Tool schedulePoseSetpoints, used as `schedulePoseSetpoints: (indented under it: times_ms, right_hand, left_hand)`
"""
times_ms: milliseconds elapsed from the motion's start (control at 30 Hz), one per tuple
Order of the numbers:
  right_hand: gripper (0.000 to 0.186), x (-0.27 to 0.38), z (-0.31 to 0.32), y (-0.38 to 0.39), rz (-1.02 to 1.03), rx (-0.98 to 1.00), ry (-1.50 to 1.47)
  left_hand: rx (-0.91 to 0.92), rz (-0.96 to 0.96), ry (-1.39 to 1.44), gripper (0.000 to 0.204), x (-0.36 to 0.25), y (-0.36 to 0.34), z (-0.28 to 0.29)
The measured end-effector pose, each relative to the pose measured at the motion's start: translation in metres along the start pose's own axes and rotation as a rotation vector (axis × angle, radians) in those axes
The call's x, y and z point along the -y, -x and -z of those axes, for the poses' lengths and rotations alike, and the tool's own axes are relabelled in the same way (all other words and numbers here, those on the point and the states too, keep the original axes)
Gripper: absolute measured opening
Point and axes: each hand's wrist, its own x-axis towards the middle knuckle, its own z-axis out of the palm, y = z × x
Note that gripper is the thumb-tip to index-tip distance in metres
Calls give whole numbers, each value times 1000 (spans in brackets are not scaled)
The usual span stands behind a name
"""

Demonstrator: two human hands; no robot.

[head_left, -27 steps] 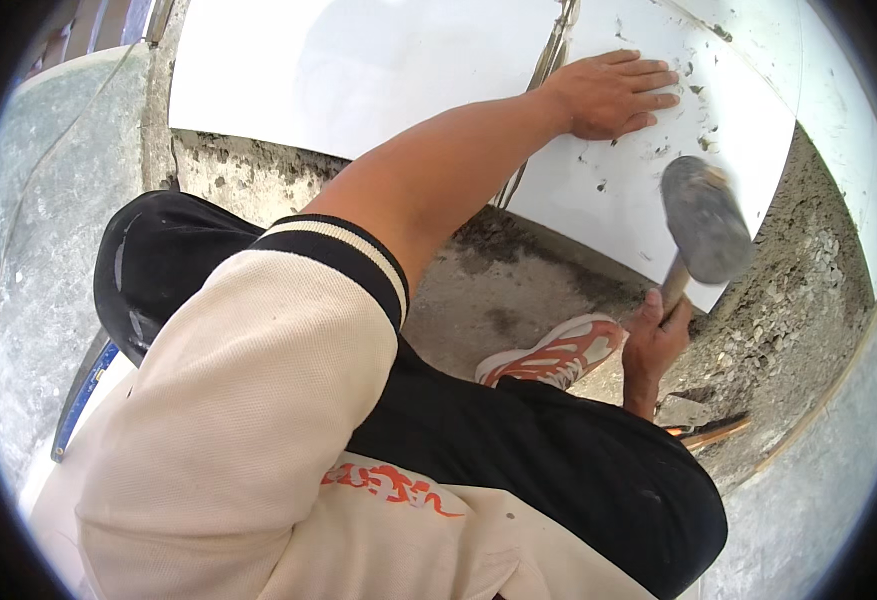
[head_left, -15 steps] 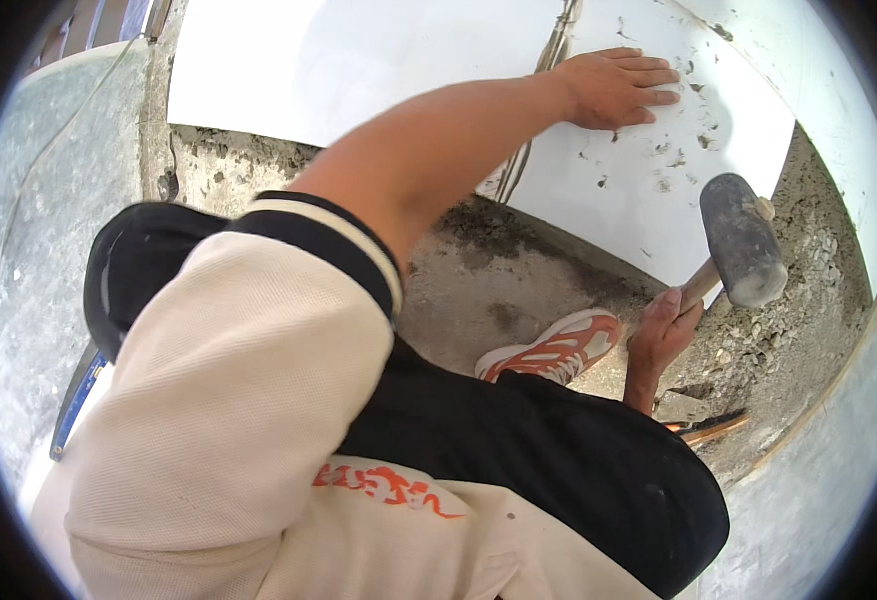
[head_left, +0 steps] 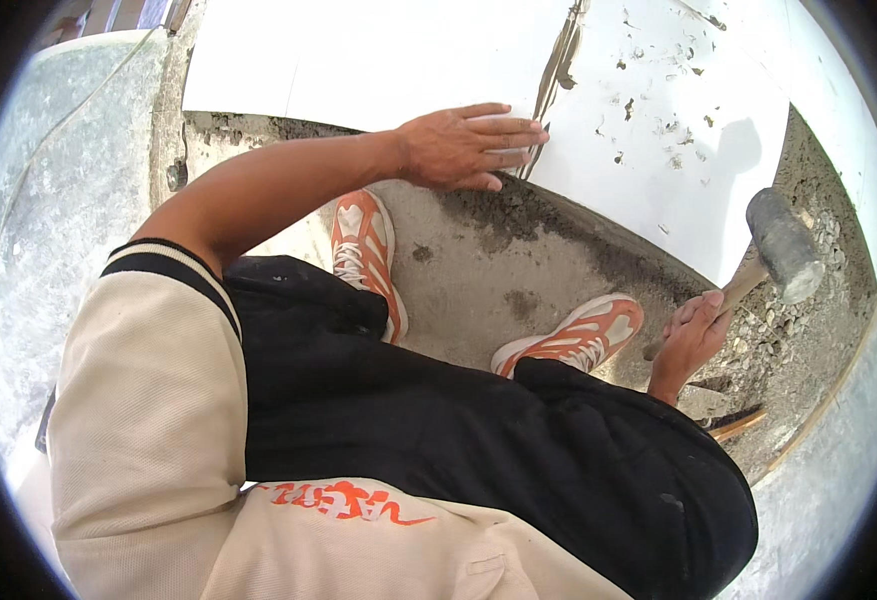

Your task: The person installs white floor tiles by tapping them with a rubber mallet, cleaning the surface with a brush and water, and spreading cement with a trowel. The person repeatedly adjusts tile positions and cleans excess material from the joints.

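Note:
My left hand [head_left: 470, 147] is open, fingers stretched out and palm down, at the near edge of the white tiles by the seam between them. Whether it touches the surface I cannot tell. Bits of grey mortar speckle the right-hand white tile [head_left: 648, 130], and grey smears line the seam [head_left: 558, 65]. The left-hand white tile [head_left: 358, 55] looks mostly clean. On the right, my right hand [head_left: 693, 340] grips the wooden handle of a rubber mallet [head_left: 786, 245]. Its dark head, pale at one end, is raised near that tile's right corner.
Rough mortar and rubble [head_left: 798, 320] fill the strip at the right. A grey cement floor [head_left: 458, 260] lies between my two orange-and-white shoes. A thin orange-brown object [head_left: 738, 425] rests in the rubble beside my right knee. Pale slabs [head_left: 68, 180] border the left.
My left hand has slid left and nearer, off the speckled tile to the seam's near end. The mallet in my right hand has shifted slightly right and down.

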Motion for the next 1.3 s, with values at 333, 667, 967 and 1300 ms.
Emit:
schedulePoseSetpoints:
  times_ms: [333,667,967,1300]
  right_hand:
    - [30,-8,4,12,57,19,-15]
    - [40,-52,16,16,22,86,367]
    - [43,-52,34,2,-27,60,207]
    - [41,-65,50,-18,205,16,150]
  left_hand:
    - [-55,21,136,52,-8,38,1]
    - [-277,338,170,63,5,-142,38]
    - [-9,460,159,91,-22,-304,62]
    - [55,539,159,106,-28,-329,67]
